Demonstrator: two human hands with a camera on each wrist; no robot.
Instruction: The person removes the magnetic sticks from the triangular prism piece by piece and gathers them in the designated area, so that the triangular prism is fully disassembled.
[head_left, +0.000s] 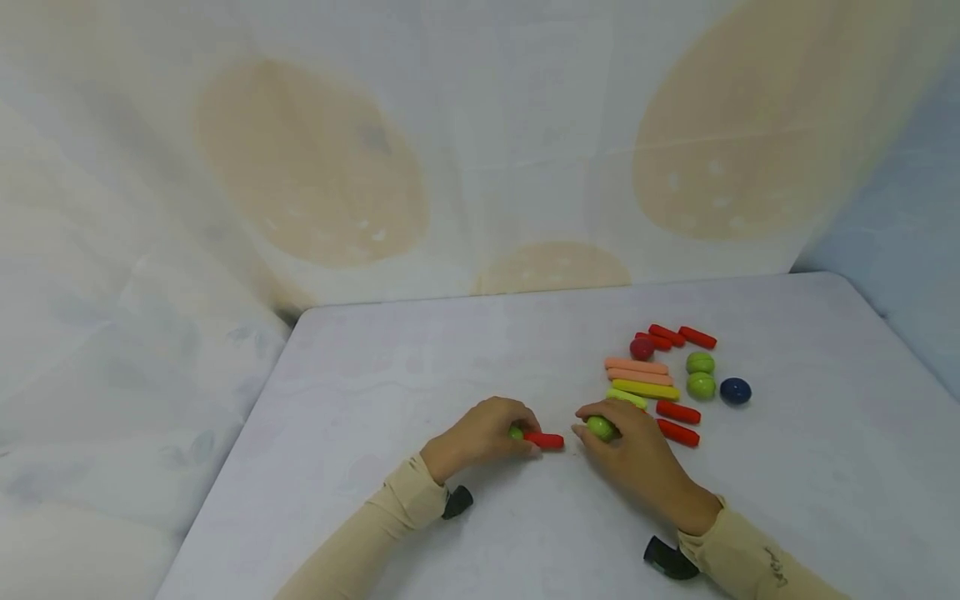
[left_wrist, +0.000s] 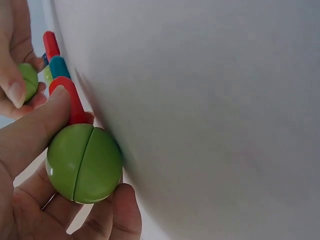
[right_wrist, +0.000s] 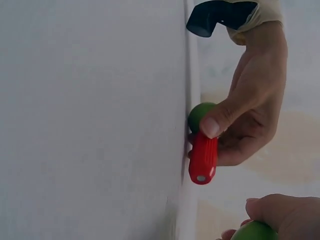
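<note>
Here, both of your hands work at the near middle of the table (head_left: pixel 375 358).

Largest first: the table carries a loose cluster of sticks and balls (head_left: pixel 660 375) off to your right, well apart from your left hand. Your left hand (head_left: pixel 480 435) grasps a green ball (left_wrist: pixel 84 162) with curled fingers, its thumb pressing a red stick (head_left: pixel 545 440) that lies on the table and touches the ball, pointing toward your other hand. Your right hand (head_left: pixel 637 454) curls its fingers around a second green ball (head_left: pixel 601 427), just beside the stick's free end and at the near edge of the cluster.
</note>
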